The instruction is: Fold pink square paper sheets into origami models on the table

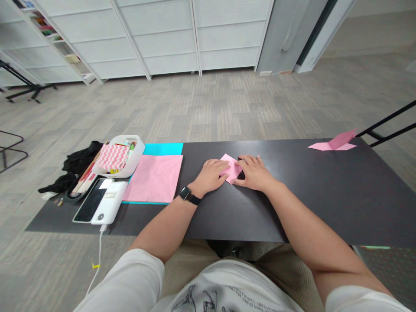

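A small folded piece of pink origami paper lies on the dark table in front of me, one corner pointing away. My left hand, with a black watch at the wrist, holds its left side down with fingers and thumb. At the right corner, my right hand grips the paper between curved fingers and thumb, a dark gap showing inside the curve. Fingertips cover parts of both side edges. Left of my hands is a stack of pink paper sheets, resting on blue paper.
A folded pink paper figure stands at the table's far right. To the left are a white basket with a pink zigzag pouch, a phone, a white power bank with cable, and black cloth. White cabinets stand beyond.
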`<state>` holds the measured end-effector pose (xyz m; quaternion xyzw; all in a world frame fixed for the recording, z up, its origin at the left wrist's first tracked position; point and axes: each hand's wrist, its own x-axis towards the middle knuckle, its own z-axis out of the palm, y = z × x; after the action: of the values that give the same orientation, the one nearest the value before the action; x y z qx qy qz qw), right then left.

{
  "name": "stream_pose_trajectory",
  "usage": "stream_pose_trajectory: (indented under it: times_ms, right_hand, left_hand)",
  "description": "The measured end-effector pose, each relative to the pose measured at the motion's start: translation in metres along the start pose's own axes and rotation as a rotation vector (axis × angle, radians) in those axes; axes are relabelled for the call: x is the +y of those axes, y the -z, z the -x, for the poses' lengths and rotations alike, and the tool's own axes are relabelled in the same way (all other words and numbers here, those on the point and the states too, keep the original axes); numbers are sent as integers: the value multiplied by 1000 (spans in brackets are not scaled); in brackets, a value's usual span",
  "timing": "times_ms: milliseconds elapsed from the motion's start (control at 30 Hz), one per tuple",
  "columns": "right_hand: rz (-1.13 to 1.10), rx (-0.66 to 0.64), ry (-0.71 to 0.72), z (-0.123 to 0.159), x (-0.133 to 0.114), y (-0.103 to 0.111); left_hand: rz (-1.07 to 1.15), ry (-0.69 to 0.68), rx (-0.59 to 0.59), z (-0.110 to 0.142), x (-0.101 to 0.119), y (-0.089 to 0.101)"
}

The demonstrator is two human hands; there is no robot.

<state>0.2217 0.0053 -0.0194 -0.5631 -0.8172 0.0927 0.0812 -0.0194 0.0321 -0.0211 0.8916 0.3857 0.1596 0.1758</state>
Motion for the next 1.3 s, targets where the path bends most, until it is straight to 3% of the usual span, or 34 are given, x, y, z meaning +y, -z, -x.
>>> stream_pose_trajectory:
  times_ms: [200, 333, 467, 633, 800, 1300]
  right_hand:
    - [-87, 31, 14, 0, 10, -3]
    - [-182, 125, -18, -6, 19, -4]
    - [-186, 210, -19, -10, 14, -5]
    - [-129, 147, -56, -8, 3, -13]
    - [-71, 110, -144, -10, 10, -19]
    - [-108, 249, -300, -24, 29, -28]
  left_hand:
    - [8, 10, 14, 0, 0, -3]
    - [30, 27, 14, 1, 4, -2]
    - [32, 32, 0, 1, 9, 2]
    - [35, 19, -16, 1, 10, 3]
    - [41, 5, -36, 1, 8, 2]
    - [58, 5, -63, 1, 10, 5]
